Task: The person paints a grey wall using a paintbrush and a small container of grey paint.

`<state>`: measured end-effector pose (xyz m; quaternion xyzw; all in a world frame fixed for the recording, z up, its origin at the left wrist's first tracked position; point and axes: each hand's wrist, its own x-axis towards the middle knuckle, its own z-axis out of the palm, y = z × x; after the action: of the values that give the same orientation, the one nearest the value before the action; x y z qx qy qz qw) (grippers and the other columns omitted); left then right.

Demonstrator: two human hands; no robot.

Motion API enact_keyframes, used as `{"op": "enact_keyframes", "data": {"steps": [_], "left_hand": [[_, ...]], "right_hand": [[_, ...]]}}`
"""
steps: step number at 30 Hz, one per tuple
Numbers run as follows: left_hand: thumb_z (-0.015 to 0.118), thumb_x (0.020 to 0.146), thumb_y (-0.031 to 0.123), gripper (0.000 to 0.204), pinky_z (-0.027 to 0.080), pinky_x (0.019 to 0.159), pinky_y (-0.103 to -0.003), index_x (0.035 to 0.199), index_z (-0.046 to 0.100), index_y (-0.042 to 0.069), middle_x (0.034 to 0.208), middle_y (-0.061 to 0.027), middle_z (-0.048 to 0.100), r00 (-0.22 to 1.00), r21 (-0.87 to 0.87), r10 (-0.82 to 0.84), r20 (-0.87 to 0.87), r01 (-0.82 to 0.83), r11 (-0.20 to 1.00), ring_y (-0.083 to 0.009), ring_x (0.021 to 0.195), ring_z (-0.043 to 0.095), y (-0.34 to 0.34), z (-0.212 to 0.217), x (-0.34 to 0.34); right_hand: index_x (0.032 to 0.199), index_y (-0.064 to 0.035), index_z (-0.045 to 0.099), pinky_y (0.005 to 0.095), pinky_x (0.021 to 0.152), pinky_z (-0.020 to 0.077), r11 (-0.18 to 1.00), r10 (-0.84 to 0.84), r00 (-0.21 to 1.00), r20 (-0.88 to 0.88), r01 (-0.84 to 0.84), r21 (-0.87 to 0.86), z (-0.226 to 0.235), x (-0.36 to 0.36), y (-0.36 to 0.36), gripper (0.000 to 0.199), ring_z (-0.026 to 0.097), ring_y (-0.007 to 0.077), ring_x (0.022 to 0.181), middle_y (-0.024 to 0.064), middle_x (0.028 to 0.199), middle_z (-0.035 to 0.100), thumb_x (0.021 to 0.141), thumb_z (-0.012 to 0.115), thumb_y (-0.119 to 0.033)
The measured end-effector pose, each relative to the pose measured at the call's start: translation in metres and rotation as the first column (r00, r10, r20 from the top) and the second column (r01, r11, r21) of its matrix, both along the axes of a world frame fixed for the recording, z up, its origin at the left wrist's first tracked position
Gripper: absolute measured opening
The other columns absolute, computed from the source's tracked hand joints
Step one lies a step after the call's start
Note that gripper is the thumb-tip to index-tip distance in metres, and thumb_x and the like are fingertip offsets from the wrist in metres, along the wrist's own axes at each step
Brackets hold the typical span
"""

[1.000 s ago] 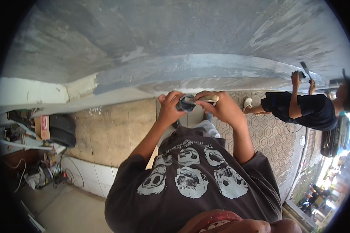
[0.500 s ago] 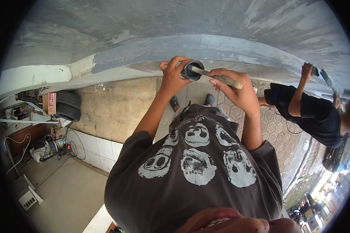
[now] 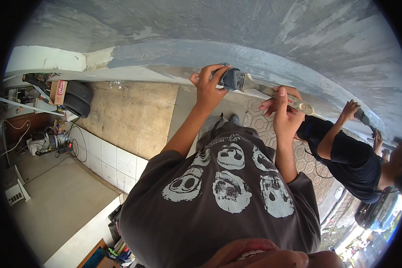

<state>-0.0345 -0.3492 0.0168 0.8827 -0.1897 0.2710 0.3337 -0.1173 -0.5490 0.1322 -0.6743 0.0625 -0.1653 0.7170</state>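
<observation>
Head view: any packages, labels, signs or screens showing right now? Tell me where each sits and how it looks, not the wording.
Cardboard box: far left, beside the stacked black tyres; brown, boxy, with a red-and-white printed label on its side.
No screens or signs can be made out; the clutter lower left is too small to tell.

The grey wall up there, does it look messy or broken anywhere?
Yes, patchy. The wall is streaked light and dark grey, and at the ledge's left end a rough pale bare patch meets the white part. The brush in both hands, left hand and right hand, has grey-smeared bristles.
</observation>
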Motion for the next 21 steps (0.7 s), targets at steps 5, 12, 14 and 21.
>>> {"op": "enact_keyframes", "data": {"steps": [5, 12, 14, 21], "left_hand": [[0.091, 0.067, 0.027, 0.064, 0.024, 0.093, -0.040, 0.128, 0.071, 0.025, 0.121, 0.0087, 0.064, 0.998, -0.008, 0.054, 0.027, -0.053, 0.999, -0.0116, 0.115, 0.058, -0.009, -0.007, -0.005], [0.091, 0.066, 0.030, 0.064, 0.024, 0.093, -0.041, 0.127, 0.071, 0.024, 0.121, 0.0079, 0.065, 0.998, 0.027, 0.053, 0.032, -0.054, 0.998, -0.0120, 0.114, 0.058, -0.015, -0.003, -0.010], [0.092, 0.066, 0.029, 0.064, 0.024, 0.093, -0.041, 0.127, 0.071, 0.024, 0.121, 0.0079, 0.065, 0.998, 0.022, 0.054, 0.031, -0.055, 0.998, -0.0119, 0.115, 0.058, -0.015, -0.004, -0.010], [0.091, 0.066, 0.027, 0.063, 0.024, 0.093, -0.041, 0.126, 0.072, 0.023, 0.122, 0.0075, 0.065, 1.000, 0.012, 0.004, -0.029, -0.004, 1.000, -0.0115, 0.116, 0.059, -0.016, -0.007, -0.014]], "right_hand": [[0.106, 0.0027, 0.059, 0.0249, 0.047, 0.0499, 0.993, 0.119, 0.990, -0.075, -0.119, 0.004, 0.001, 0.004, -0.017, 0.029, 0.069, 0.0170, 0.059, 0.0114, 0.069, 0.068, 0.108, 0.059, -0.026], [0.110, 0.0016, 0.064, 0.0243, 0.055, 0.0522, 0.963, 0.241, 0.971, 0.010, -0.238, -0.128, -0.003, 0.000, -0.038, 0.024, 0.072, 0.0179, 0.065, 0.0078, 0.078, 0.071, 0.097, 0.075, -0.015], [0.110, -0.0006, 0.066, 0.0294, 0.066, 0.0552, 0.837, 0.342, 0.938, -0.055, -0.331, -0.436, 0.005, 0.001, -0.048, 0.031, 0.073, 0.0240, 0.076, 0.0096, 0.087, 0.073, 0.088, 0.082, -0.016], [0.101, -0.0018, 0.066, 0.0345, 0.081, 0.0550, 0.779, 0.427, 0.833, 0.352, -0.140, -0.611, 0.029, 0.017, -0.052, 0.032, 0.070, 0.0279, 0.095, 0.0140, 0.104, 0.075, 0.083, 0.085, -0.021]]}}
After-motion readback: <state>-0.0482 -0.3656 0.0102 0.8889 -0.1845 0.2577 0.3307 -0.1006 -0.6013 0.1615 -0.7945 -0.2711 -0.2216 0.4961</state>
